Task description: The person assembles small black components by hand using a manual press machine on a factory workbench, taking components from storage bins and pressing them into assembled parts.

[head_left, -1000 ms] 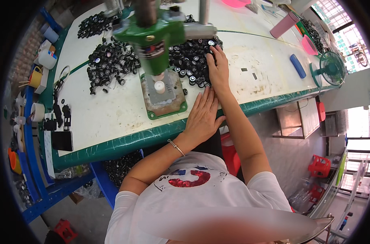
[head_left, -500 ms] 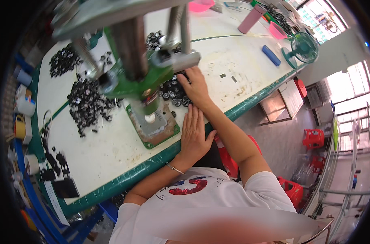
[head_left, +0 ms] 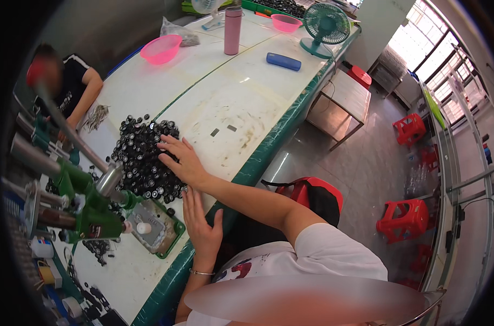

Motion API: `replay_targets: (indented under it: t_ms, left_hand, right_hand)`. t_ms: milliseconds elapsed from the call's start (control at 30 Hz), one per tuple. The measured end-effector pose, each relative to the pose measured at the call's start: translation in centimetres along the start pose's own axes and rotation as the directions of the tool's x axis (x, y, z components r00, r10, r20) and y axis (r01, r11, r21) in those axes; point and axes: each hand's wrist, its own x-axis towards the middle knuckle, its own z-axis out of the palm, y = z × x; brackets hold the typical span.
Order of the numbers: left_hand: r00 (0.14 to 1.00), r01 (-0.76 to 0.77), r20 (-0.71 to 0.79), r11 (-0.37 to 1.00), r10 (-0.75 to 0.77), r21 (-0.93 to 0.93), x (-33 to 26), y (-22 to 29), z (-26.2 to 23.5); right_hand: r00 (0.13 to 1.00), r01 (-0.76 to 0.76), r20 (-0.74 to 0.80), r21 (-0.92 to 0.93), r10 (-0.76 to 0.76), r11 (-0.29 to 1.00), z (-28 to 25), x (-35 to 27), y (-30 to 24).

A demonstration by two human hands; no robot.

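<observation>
My right hand (head_left: 183,162) lies at the right edge of a big pile of small round black parts (head_left: 141,163) with pale centres. Its fingers are spread, and the fingertips reach over the parts. Just nearer to me, my left hand (head_left: 202,231), with a bracelet at the wrist, is held flat with its fingers stretched out beside the pile's near edge. Nothing shows in its grasp. To its left stands a green hand press (head_left: 95,209). A small white round piece (head_left: 144,228) sits on the press's base plate (head_left: 165,251).
Across the white table (head_left: 247,108) stand a pink bottle (head_left: 232,31), a pink bowl (head_left: 161,50), a blue case (head_left: 283,61) and a green fan (head_left: 327,27). Another person (head_left: 73,89) sits at the far left. Red stools (head_left: 401,217) stand on the floor at right.
The view has swung to the right, so the press now appears farther left and the pile is fully exposed. My right hand's fingers have spread over the pile; my left remains flat near the press base.
</observation>
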Motion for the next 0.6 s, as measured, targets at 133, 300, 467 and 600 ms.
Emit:
replay_targets:
  t_ms: [133, 300, 467, 600]
  left_hand:
    - [0.999, 0.039, 0.005, 0.999, -0.038, -0.023, 0.1, 0.6, -0.2]
    - [0.995, 0.101, 0.002, 0.994, -0.101, -0.034, 0.2, 1.1, -0.2]
    - [0.984, 0.155, -0.083, 0.986, -0.159, -0.053, 0.2, 1.6, -0.1]
    - [0.994, 0.072, -0.091, 0.995, -0.066, 0.07, 0.7, 1.8, 0.7]
  right_hand:
    - [0.999, 0.013, -0.032, -0.025, -0.014, 1.0, -1.7, 3.3, 2.2]
    - [0.992, -0.114, 0.039, -0.17, 0.123, 0.979, -2.7, 8.0, 4.5]
    - [0.978, 0.086, 0.207, -0.267, -0.03, 0.96, -0.7, 6.7, 4.3]
    - [0.973, 0.089, 0.226, -0.2, -0.043, 0.976, -0.7, 5.7, 4.1]
